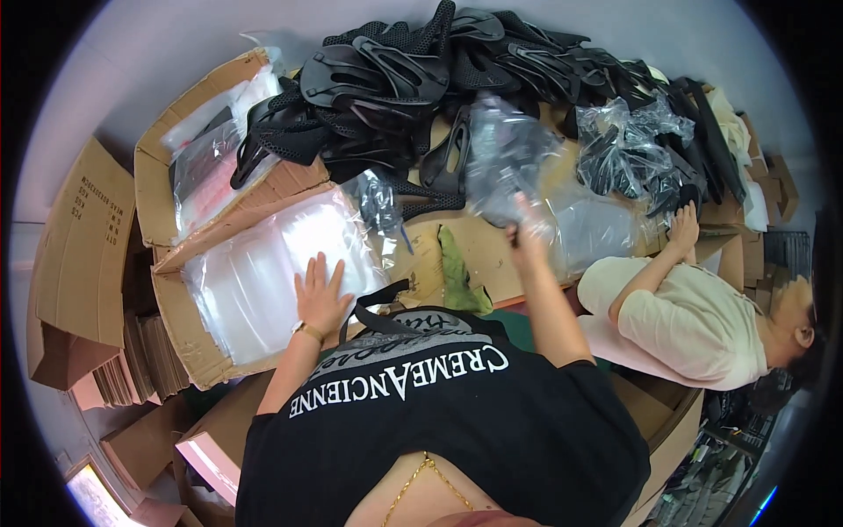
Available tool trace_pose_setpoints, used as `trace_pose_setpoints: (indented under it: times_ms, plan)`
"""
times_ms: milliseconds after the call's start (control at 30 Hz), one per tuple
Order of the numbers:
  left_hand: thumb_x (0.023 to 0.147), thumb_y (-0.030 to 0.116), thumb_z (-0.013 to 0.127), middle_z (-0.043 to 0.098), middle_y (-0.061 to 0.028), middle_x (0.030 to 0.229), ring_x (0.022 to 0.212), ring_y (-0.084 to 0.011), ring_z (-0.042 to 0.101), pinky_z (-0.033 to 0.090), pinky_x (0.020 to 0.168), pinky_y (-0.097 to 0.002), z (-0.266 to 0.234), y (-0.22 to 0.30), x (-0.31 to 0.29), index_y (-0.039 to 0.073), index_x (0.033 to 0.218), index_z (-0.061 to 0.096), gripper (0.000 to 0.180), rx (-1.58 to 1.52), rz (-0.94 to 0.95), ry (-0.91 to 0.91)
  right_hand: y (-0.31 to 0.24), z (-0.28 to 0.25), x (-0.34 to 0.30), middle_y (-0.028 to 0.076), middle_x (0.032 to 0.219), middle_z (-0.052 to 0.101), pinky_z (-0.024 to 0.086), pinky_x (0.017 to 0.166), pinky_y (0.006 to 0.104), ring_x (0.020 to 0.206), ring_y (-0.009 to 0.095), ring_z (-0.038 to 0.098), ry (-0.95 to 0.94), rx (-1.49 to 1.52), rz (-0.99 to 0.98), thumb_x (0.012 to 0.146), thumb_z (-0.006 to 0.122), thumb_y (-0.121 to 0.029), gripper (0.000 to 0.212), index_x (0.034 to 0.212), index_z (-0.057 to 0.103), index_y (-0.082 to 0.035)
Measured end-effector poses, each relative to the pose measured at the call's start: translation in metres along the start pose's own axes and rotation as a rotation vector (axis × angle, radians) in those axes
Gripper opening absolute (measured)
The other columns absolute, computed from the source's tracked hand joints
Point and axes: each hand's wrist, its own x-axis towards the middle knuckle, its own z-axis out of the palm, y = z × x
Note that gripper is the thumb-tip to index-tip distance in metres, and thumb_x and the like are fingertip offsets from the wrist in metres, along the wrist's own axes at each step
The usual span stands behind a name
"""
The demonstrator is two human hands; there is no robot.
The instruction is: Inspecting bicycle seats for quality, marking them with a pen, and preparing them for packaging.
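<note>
My left hand (321, 294) lies with spread fingers on a stack of clear plastic bags (255, 272) in an open cardboard box. My right hand (529, 241) is closed on the near end of a clear plastic bag (509, 158), which is smeared by motion over the table. Something dark shows through that bag; I cannot tell whether it is inside or behind. Beyond it is a heap of black moulded parts (378, 79) with mesh faces and looped openings. A flat clear plastic sheet or bag (597, 230) lies to the right of my right hand.
Farther left stands another cardboard box (158, 202) holding plastic-wrapped things. A green cloth (457, 272) lies on the table (500, 263) before me. At right, a co-worker (685, 316) reaches toward crumpled clear bags (628, 145). Flattened cardboard (140, 360) is stacked at left.
</note>
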Motion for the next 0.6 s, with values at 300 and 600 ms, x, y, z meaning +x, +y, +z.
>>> trace_pose_setpoints:
  times_ms: [300, 600]
  plan:
    - [0.082, 0.039, 0.058, 0.016, -0.0148, 0.150, 0.137, -0.0319, 0.016, 0.016, 0.108, -0.0535, -0.012, -0.075, -0.032, 0.020, 0.140, 0.034, 0.066, 0.100, -0.414, -0.108, -0.103, -0.058, 0.157, 0.011, 0.104, 0.056, 0.055, 0.069, 0.0364, 0.084, 0.024, 0.062, 0.023, 0.373, -0.394, 0.085, 0.062, -0.013, 0.030, 0.110, 0.050, -0.001]
    - [0.077, 0.024, 0.065, 0.040, -0.0188, 0.135, 0.127, -0.0353, 0.033, 0.028, 0.104, -0.0452, -0.037, -0.071, -0.039, 0.007, 0.115, 0.057, 0.042, -0.032, -0.476, 0.190, 0.073, -0.070, 0.193, 0.019, 0.115, 0.059, 0.039, 0.096, 0.0360, 0.111, 0.030, 0.053, 0.123, -0.926, -0.118, 0.065, 0.077, -0.030, 0.069, 0.119, 0.051, 0.004]
